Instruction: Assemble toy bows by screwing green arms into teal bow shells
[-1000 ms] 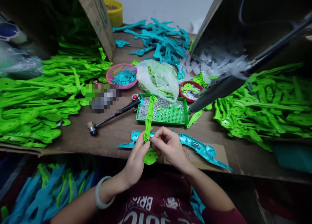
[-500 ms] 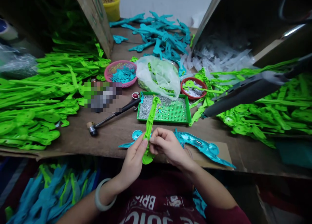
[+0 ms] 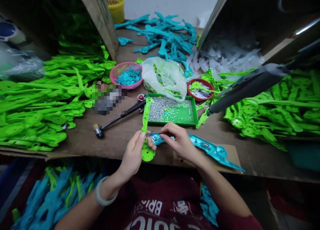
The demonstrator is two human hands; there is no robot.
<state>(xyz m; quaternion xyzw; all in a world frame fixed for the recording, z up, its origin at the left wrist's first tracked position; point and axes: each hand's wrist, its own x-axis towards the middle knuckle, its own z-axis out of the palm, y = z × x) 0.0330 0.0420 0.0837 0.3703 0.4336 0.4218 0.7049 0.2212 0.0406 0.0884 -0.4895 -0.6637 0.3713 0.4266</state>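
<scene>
My left hand [image 3: 133, 153] is closed on a long green plastic part [image 3: 145, 123], which stands nearly upright with its round end near the table's front edge. My right hand [image 3: 180, 141] pinches the left end of a long teal plastic part [image 3: 207, 150] that lies across a cardboard sheet [image 3: 231, 153]. The teal part's end is lifted and sits against the green part, between my two hands.
A green tray [image 3: 172, 111] of small screws stands just beyond my hands, with a small hammer [image 3: 117, 118] to its left. Piles of green parts [image 3: 37, 100] lie on both sides, teal parts [image 3: 165, 36] at the back. A pink basket [image 3: 126, 76], a plastic bag [image 3: 165, 76] and a red bowl [image 3: 200, 90] stand between.
My left hand has tilted the green part left and lowered it. My right hand let go of the green part and took hold of the teal part's end, lifting it.
</scene>
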